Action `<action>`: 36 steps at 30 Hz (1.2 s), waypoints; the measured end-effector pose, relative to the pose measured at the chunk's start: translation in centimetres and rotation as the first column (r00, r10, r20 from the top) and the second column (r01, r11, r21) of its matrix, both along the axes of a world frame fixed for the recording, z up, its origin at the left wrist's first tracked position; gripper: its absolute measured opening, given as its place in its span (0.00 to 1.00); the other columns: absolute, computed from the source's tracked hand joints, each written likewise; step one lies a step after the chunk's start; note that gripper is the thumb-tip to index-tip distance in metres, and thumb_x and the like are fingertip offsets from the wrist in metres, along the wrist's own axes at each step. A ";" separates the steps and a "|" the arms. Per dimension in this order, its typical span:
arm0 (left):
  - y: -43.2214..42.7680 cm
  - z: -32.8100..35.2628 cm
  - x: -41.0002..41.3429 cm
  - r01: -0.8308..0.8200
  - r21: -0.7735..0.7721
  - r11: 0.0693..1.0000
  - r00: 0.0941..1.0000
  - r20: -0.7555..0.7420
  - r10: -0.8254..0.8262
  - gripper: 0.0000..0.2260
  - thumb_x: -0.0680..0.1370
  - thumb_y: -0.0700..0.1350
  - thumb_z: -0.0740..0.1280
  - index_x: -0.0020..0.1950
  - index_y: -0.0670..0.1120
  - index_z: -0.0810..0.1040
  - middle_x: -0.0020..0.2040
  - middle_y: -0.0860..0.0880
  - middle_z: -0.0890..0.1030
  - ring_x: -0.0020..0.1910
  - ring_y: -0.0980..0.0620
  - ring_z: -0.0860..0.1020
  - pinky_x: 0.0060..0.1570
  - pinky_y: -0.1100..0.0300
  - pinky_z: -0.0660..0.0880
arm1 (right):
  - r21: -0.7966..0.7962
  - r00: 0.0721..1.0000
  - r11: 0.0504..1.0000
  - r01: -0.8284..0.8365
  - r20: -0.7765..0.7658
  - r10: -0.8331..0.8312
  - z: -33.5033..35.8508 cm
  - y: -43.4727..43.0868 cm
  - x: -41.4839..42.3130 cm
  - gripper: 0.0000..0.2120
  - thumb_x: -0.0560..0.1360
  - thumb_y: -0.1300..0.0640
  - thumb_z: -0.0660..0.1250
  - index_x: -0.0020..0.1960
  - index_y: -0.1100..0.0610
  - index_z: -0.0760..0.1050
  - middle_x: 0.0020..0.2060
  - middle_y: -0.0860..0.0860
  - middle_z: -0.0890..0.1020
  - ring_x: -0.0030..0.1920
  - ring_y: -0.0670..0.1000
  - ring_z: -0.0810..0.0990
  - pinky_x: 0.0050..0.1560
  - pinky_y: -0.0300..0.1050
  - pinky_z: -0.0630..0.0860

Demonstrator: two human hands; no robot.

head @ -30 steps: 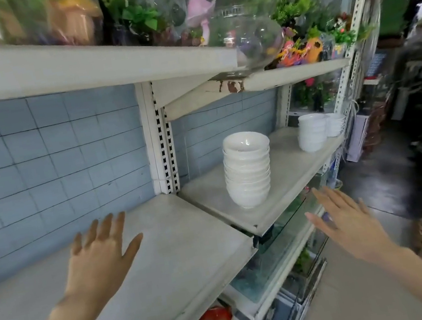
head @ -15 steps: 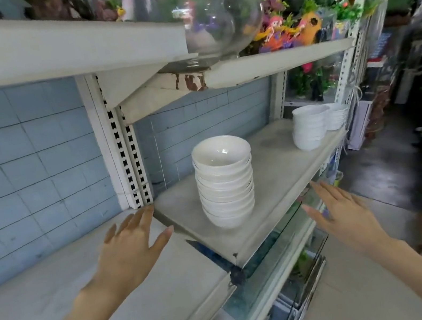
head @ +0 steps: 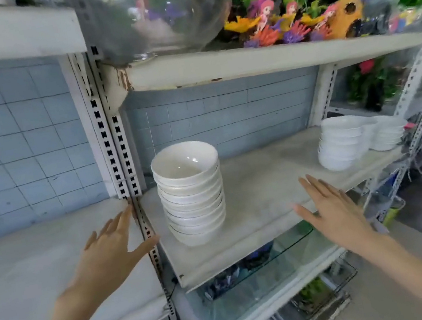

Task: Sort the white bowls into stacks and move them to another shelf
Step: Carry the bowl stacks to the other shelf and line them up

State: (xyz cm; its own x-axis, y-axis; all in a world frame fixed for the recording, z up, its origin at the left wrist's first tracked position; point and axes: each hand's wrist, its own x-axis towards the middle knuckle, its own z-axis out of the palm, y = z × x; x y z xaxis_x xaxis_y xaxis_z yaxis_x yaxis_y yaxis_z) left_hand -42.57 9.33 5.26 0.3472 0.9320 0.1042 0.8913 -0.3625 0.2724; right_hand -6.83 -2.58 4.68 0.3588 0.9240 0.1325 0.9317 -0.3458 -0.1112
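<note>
The left hand (head: pixel 107 251) and right hand (head: pixel 331 212) are brought nearer, flanking the bowl stack (head: pixel 192 194); both grips are held open, empty; a lift is judged next

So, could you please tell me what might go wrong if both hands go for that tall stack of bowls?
The tall stack is many bowls high and sits near the front edge of the shelf; a nudge from the open left hand or right hand could tip it off. Lifted whole from the sides, the upper bowls might slide. Raising it high could knock the glass fishbowl on the upper shelf.
</note>
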 end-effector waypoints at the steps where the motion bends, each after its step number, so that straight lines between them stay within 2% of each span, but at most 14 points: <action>1: -0.8 0.0 0.6 -0.015 -0.016 1.000 0.999 0.035 0.015 0.44 0.68 0.69 0.51 0.78 0.48 0.45 0.78 0.47 0.57 0.76 0.48 0.58 0.74 0.50 0.54 | 0.000 0.999 0.999 -0.036 -0.013 0.036 -0.1 0.4 0.5 0.37 0.73 0.34 0.42 0.77 0.49 0.44 0.77 0.48 0.48 0.76 0.50 0.49 0.75 0.53 0.51; 4: -2.4 0.1 2.4 -0.037 -0.077 0.996 0.990 0.132 0.047 0.46 0.67 0.69 0.54 0.78 0.49 0.43 0.77 0.47 0.57 0.74 0.47 0.62 0.71 0.52 0.59 | 0.032 0.983 0.988 -0.154 -0.098 0.156 0.1 2.0 1.2 0.37 0.74 0.34 0.46 0.77 0.51 0.46 0.77 0.48 0.51 0.76 0.49 0.51 0.74 0.50 0.53; 7: -2.5 0.2 3.9 -0.007 -0.116 0.993 0.977 0.212 0.032 0.47 0.66 0.69 0.57 0.78 0.50 0.42 0.77 0.47 0.58 0.72 0.46 0.65 0.68 0.54 0.62 | 0.072 0.924 0.962 -0.263 -0.269 0.273 0.4 4.0 0.4 0.38 0.73 0.33 0.53 0.77 0.48 0.46 0.76 0.45 0.51 0.75 0.46 0.52 0.71 0.47 0.56; 9: -1.7 0.3 4.3 0.020 -0.131 0.991 0.961 0.275 0.017 0.50 0.65 0.69 0.60 0.78 0.52 0.39 0.77 0.48 0.58 0.73 0.47 0.63 0.70 0.55 0.60 | 0.089 0.840 0.926 -0.366 -0.397 0.370 0.7 5.5 -0.7 0.44 0.69 0.30 0.56 0.77 0.47 0.44 0.76 0.42 0.49 0.75 0.43 0.51 0.72 0.47 0.55; 12: 0.1 0.3 4.9 0.119 -0.153 0.981 0.900 0.434 -0.042 0.53 0.63 0.69 0.65 0.77 0.56 0.37 0.78 0.54 0.55 0.75 0.51 0.60 0.72 0.55 0.58 | 0.160 0.654 0.868 -0.471 -0.597 0.465 1.2 8.1 -2.5 0.51 0.63 0.30 0.63 0.77 0.46 0.43 0.76 0.41 0.49 0.74 0.41 0.52 0.74 0.44 0.52; 15: 1.6 0.3 5.6 0.219 -0.130 0.967 0.812 0.574 -0.107 0.54 0.59 0.72 0.70 0.75 0.64 0.41 0.75 0.60 0.61 0.73 0.60 0.61 0.73 0.53 0.60 | 0.233 0.512 0.823 -0.518 -0.686 0.516 1.8 10.5 -4.1 0.55 0.60 0.31 0.68 0.76 0.44 0.40 0.76 0.42 0.51 0.73 0.43 0.57 0.72 0.50 0.59; 17: 2.3 0.4 6.1 0.249 -0.130 0.960 0.766 0.633 -0.113 0.51 0.58 0.71 0.72 0.71 0.70 0.44 0.70 0.66 0.65 0.70 0.65 0.64 0.71 0.57 0.62 | 0.275 0.439 0.792 -0.546 -0.710 0.550 1.9 12.0 -4.6 0.56 0.59 0.33 0.70 0.76 0.42 0.40 0.75 0.40 0.53 0.72 0.43 0.59 0.72 0.52 0.61; 18: 2.6 0.5 6.4 0.259 -0.127 0.957 0.741 0.662 -0.113 0.50 0.58 0.69 0.74 0.71 0.69 0.46 0.69 0.66 0.67 0.69 0.66 0.65 0.71 0.58 0.63 | 0.292 0.406 0.776 -0.559 -0.720 0.563 1.9 12.7 -4.8 0.56 0.59 0.33 0.71 0.76 0.41 0.41 0.74 0.37 0.55 0.71 0.41 0.60 0.72 0.51 0.61; 21: 3.6 0.5 6.8 0.285 -0.121 0.951 0.679 0.726 -0.111 0.52 0.61 0.59 0.77 0.76 0.56 0.48 0.70 0.59 0.69 0.68 0.63 0.68 0.70 0.57 0.66 | 0.338 0.331 0.725 -0.599 -0.720 0.610 2.1 14.2 -5.0 0.51 0.59 0.35 0.74 0.72 0.35 0.45 0.66 0.25 0.59 0.67 0.30 0.61 0.70 0.40 0.63; 23: 3.8 0.5 7.0 0.299 -0.130 0.945 0.670 0.734 -0.111 0.54 0.61 0.56 0.78 0.77 0.54 0.47 0.70 0.58 0.68 0.68 0.63 0.68 0.69 0.59 0.66 | 0.355 0.296 0.699 -0.621 -0.719 0.628 2.3 14.6 -5.4 0.52 0.58 0.34 0.74 0.72 0.36 0.45 0.67 0.29 0.61 0.68 0.31 0.62 0.68 0.34 0.64; 26: 4.1 0.1 7.0 0.298 -0.131 0.946 0.658 0.746 -0.104 0.56 0.60 0.54 0.79 0.77 0.53 0.45 0.71 0.57 0.67 0.69 0.62 0.67 0.70 0.59 0.65 | 0.360 0.245 0.666 -0.654 -0.732 0.636 2.1 15.5 -5.5 0.57 0.58 0.37 0.75 0.75 0.44 0.43 0.71 0.39 0.61 0.69 0.35 0.62 0.65 0.31 0.65; 31: 4.3 -0.5 7.0 0.283 -0.135 0.950 0.632 0.771 -0.079 0.53 0.62 0.50 0.80 0.76 0.58 0.47 0.67 0.64 0.70 0.68 0.63 0.68 0.67 0.64 0.67 | 0.380 0.183 0.631 -0.677 -0.743 0.644 1.8 16.6 -5.3 0.58 0.58 0.42 0.76 0.75 0.48 0.42 0.70 0.37 0.62 0.68 0.33 0.64 0.61 0.27 0.65; 33: 4.3 -0.5 7.1 0.265 -0.123 0.956 0.604 0.795 -0.065 0.53 0.62 0.45 0.81 0.76 0.55 0.50 0.67 0.61 0.71 0.67 0.61 0.70 0.64 0.66 0.68 | 0.413 0.162 0.627 -0.661 -0.737 0.656 1.5 16.8 -5.3 0.57 0.58 0.44 0.77 0.75 0.48 0.45 0.68 0.35 0.64 0.68 0.35 0.65 0.62 0.28 0.65; 36: 4.3 -0.5 7.2 0.239 -0.113 0.964 0.568 0.822 -0.045 0.52 0.59 0.38 0.80 0.76 0.51 0.53 0.65 0.59 0.73 0.66 0.60 0.71 0.63 0.67 0.68 | 0.457 0.151 0.627 -0.631 -0.720 0.677 0.9 17.2 -5.2 0.55 0.58 0.45 0.79 0.75 0.49 0.49 0.68 0.37 0.67 0.69 0.41 0.66 0.66 0.35 0.66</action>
State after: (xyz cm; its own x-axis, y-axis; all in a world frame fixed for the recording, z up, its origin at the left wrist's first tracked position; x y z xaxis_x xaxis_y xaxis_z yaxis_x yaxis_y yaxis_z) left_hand -35.34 13.63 4.74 0.3385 0.9103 0.2384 0.2054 -0.3188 0.9253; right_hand -12.01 14.60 5.61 -0.4274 0.8734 0.2336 0.2744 0.3715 -0.8869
